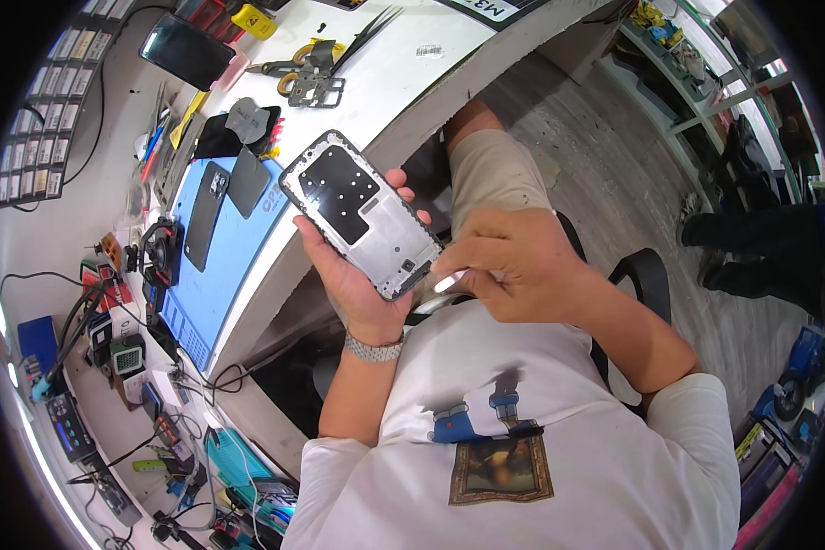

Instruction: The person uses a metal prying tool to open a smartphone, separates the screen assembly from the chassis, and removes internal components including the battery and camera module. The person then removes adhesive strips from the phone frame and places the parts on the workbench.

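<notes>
My left hand [350, 289] grips a bare phone frame [380, 246] from below and along its sides, tilted above my lap. A black sheet with small white dots [341, 194] covers the upper part of the frame's silver face. Beside the frame's lower right corner, my right hand [527, 266] is closed in a pinch. A short, shiny metal tool tip [451, 280] sticks out from its fingers; the rest of the tool is hidden, so its exact kind does not show. Whether the tip touches the frame is unclear.
On the bench to the left lies a blue work mat [238, 243] bearing a dark phone back panel [207, 215]. Farther up are a black-screened phone [186, 50], tweezers [367, 38] and metal phone parts [313, 90]. Another person's legs [761, 257] stand at the right.
</notes>
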The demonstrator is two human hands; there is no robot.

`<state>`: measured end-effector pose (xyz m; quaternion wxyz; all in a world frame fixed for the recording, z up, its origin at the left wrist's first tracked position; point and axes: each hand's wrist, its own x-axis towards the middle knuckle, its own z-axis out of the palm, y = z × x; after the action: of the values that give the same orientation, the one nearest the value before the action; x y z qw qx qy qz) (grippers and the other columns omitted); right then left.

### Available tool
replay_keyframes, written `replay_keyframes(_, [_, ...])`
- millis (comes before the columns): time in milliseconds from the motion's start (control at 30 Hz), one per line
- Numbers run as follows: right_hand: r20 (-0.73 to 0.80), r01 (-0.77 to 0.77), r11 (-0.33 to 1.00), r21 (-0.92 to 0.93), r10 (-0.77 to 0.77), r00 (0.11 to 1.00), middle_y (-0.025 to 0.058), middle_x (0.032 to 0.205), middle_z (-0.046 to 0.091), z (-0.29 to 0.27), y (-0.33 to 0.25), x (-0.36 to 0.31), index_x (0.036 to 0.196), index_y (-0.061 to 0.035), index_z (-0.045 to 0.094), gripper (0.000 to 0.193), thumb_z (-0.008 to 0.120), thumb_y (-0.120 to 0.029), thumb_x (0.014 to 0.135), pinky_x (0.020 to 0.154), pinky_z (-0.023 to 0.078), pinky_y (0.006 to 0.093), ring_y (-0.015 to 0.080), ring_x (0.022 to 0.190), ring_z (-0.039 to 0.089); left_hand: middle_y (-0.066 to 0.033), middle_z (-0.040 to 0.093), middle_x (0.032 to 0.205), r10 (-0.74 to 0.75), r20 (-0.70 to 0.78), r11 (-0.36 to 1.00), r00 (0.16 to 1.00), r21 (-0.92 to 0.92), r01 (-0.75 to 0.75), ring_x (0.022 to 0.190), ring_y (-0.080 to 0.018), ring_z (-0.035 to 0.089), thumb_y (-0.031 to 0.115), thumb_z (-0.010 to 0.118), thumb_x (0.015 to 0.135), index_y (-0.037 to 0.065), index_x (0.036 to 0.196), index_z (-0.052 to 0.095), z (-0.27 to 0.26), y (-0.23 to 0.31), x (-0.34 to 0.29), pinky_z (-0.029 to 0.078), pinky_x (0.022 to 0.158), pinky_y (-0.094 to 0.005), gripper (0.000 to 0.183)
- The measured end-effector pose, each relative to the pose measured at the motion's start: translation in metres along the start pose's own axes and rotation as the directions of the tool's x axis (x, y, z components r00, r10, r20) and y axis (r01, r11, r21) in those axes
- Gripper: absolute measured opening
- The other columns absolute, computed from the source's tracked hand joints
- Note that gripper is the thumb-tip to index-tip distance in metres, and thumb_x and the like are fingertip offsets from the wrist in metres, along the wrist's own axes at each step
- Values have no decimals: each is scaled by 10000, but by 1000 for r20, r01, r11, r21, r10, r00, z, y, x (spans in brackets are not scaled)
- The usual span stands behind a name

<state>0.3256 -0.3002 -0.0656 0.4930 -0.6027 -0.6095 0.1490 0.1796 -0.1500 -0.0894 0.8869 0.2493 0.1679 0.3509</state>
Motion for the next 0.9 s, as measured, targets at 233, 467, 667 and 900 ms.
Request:
replay_keyframes(233, [29,4,998,-62,-2,1000,53,890,655,20,2,-7,1040,-140,725,272,828,-51,804,637,542,433,300,730,702,-229,716,1339,-18,-2,999,1000,39,18,1093,-301,728,771,282,1123,98,1561,520,4,-3,-3,644,873,-470,838])
replay_keyframes(467, [96,65,981,-184,-48,994,85,861,664,29,2,-9,979,-78,615,256,753,-18,773,623,536,440,310,737,711,-211,737,1305,17,-51,959,999,282,-2,1053,-279,739,761,266,1131,67,1524,542,12,-4,-7,643,874,-440,845])
replay_keyframes(667, [86,102,970,-220,-85,993,74,840,662,32,4,-10,974,-83,598,304,763,3,734,627,526,438,307,732,703,-228,738,1300,39,-121,972,992,233,-9,1042,-295,750,716,260,1149,69,1530,542,17,-4,-9,659,854,-455,802])
replay_keyframes(900, [-56,10,995,-101,-16,998,66,768,641,36,2,-12,988,-69,597,253,777,10,829,563,492,410,302,618,651,-216,716,1332,213,-132,959,968,218,-181,1094,-298,727,738,265,1138,158,1598,480,16,1,-8,644,891,-479,771])
